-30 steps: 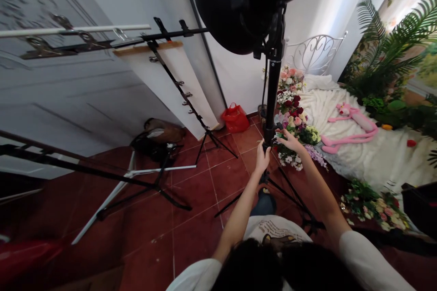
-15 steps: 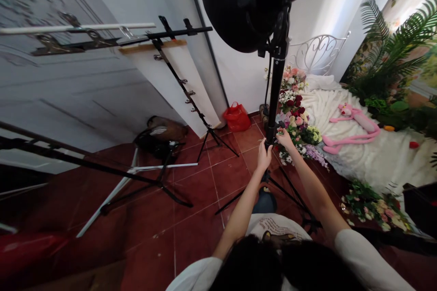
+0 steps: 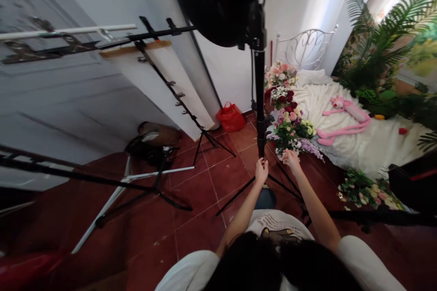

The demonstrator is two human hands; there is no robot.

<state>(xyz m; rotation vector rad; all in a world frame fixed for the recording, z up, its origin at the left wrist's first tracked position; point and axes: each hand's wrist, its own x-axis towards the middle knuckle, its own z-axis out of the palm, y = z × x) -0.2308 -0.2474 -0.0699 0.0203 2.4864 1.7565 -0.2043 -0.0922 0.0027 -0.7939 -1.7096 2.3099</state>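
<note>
A black light stand (image 3: 260,95) rises in front of me, with a large black lamp head (image 3: 225,0) at its top. My left hand (image 3: 261,171) is closed round the lower pole of the stand, below the joint. To the right of the pole, my right hand (image 3: 291,161) is off the stand, its fingers curled loosely and partly apart, with nothing seen in them. Behind my right hand are the flowers (image 3: 290,120) beside the bed. The stand's legs spread on the tiled floor below my hands.
A white backdrop on a clip stand (image 3: 177,86) stands at the left, beside a red bag (image 3: 231,117). Black and white stand legs (image 3: 112,200) cross the left floor. A pink plush toy (image 3: 351,113) lies on the white bedding (image 3: 365,150); a black object (image 3: 413,186) is at right.
My right hand has let go of the stand and moved right and down. My left hand sits lower on the pole. The view has shifted, so the lamp appears further left.
</note>
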